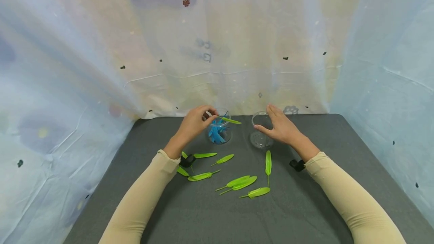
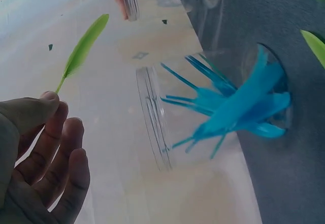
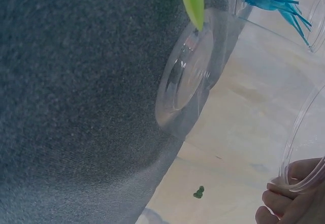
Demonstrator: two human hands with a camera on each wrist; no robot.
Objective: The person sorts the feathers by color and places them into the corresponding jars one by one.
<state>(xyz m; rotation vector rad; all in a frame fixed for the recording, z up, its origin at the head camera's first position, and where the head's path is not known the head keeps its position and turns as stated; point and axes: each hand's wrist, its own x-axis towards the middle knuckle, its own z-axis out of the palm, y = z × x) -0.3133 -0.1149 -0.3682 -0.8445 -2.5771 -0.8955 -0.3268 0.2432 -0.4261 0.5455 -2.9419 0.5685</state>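
Note:
My left hand (image 1: 196, 122) pinches a green feather (image 2: 84, 49) by its quill between thumb and forefinger. The feather is raised beside the rim of a transparent jar (image 1: 228, 138) that holds several blue feathers (image 2: 238, 104). To the right stands a second transparent jar (image 1: 261, 142), with no feathers visible inside. Around its upper rim my right hand (image 1: 284, 127) grips, thumb on the near left side and fingers toward the back. In the right wrist view only some fingers (image 3: 277, 203) show at that rim.
Several green feathers lie on the dark grey tabletop in front of the jars, among them a feather (image 1: 268, 163) standing lengthwise near the right jar and a feather (image 1: 259, 192) closest to me. A patterned curtain (image 1: 237, 48) hangs behind the table's back edge.

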